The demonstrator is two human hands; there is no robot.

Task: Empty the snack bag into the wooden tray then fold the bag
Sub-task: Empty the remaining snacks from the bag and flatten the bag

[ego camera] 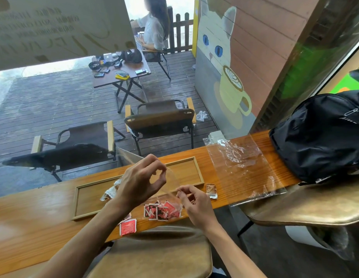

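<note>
A clear plastic snack bag (170, 189) hangs over the counter with several red snack packets (162, 211) in its lower end. My left hand (140, 181) pinches its upper edge above the wooden tray (190, 173). My right hand (194, 201) pinches the bag's right side near the counter's front. A pale wrapped snack (111, 192) lies inside the tray, partly hidden by my left wrist. One red packet (128, 227) lies on the counter in front of the tray, and a brown packet (211, 190) lies to the tray's right.
A second clear plastic bag (242, 167) lies flat on the wooden counter (34, 227) at the right. A black backpack (319, 137) sits at the far right end. Tan stools (154, 255) stand below. Beyond the window are chairs, a table and a seated person.
</note>
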